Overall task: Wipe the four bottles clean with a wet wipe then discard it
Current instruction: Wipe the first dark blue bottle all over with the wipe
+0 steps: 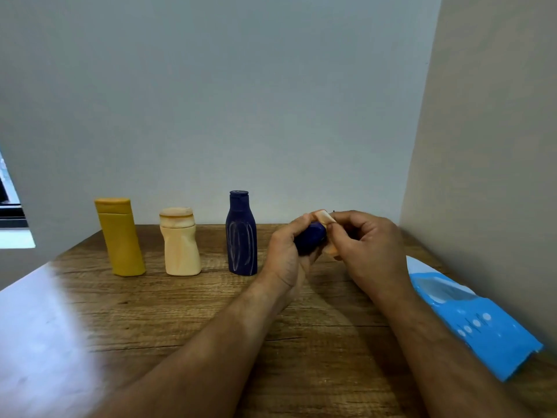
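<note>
From the head camera, the left hand [286, 251] wraps around a small dark blue plastic bottle [310, 238], lifting it clear of the wooden desk [211, 312] and tipping it so its end faces the other hand; held like that, the bottle's surface is open to wiping on all sides. The right hand [364, 245] pinches a folded, pale peach-tinted wet wipe [325, 220] between thumb and fingertips and presses it against the bottle's exposed end, the wipe draping over the top and showing again below. Both hands are therefore closed, one on the bottle, one on the wipe, and they meet above the desk.

Three more bottles stand upright in a row along the back of the desk, well apart from each other: a mustard-yellow flat-capped plastic bottle [120, 236] on the left, a squat cream plastic bottle [180, 242] with a dented waist in the middle, and a tall dark blue plastic bottle [241, 233] with pale streaks just beside the left hand. Lined up this way, each is probably easy to reach in turn.

A bright blue soft wet-wipe packet [476, 318] lies flat near the right forearm, by the side wall. No bin is in view, so where the wipe will go cannot be told.
</note>
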Demonstrator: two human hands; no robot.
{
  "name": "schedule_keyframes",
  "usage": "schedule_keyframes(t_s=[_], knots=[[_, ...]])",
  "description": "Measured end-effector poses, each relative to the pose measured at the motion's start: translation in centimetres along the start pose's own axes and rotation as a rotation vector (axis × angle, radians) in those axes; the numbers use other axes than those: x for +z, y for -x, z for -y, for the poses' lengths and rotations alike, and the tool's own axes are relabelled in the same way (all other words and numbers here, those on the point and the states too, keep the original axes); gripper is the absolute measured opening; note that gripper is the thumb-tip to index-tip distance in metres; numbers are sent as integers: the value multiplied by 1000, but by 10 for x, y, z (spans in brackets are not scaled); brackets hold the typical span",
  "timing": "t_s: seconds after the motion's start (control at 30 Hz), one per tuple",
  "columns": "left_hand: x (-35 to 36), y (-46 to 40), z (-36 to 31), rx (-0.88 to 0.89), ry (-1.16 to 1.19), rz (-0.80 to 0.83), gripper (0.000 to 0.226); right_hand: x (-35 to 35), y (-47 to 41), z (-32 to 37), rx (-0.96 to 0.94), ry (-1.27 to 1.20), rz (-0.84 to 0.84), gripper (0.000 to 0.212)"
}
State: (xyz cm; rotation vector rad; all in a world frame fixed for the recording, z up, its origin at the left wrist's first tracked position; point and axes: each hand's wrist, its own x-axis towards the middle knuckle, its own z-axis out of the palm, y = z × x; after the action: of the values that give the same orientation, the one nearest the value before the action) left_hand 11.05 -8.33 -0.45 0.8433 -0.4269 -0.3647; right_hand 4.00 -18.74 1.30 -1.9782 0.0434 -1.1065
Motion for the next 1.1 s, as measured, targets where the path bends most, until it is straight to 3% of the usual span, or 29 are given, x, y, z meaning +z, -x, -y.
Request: schedule_keyframes(t_s=[0.07, 0.27, 0.53, 0.67, 0.93, 1.1], knots=[[0, -1, -4, -10, 6, 39, 36, 0, -3, -5, 30, 6, -14, 15], [-3, -1, -6, -41, -22, 87, 86, -2, -3, -6, 39, 17, -3, 11], [-6, 1, -3, -88, -300, 139, 80, -2, -6, -12, 5, 15, -114, 16], [-4, 5, -2, -92, -330, 123, 69, -2, -6, -10, 9, 16, -107, 16], [-3, 1, 4, 67, -627, 44, 61, -3, -4, -2, -5, 19, -80, 17], [-1, 1, 5, 109, -648, 42, 62, -3, -3, 0, -42, 45, -184, 15]])
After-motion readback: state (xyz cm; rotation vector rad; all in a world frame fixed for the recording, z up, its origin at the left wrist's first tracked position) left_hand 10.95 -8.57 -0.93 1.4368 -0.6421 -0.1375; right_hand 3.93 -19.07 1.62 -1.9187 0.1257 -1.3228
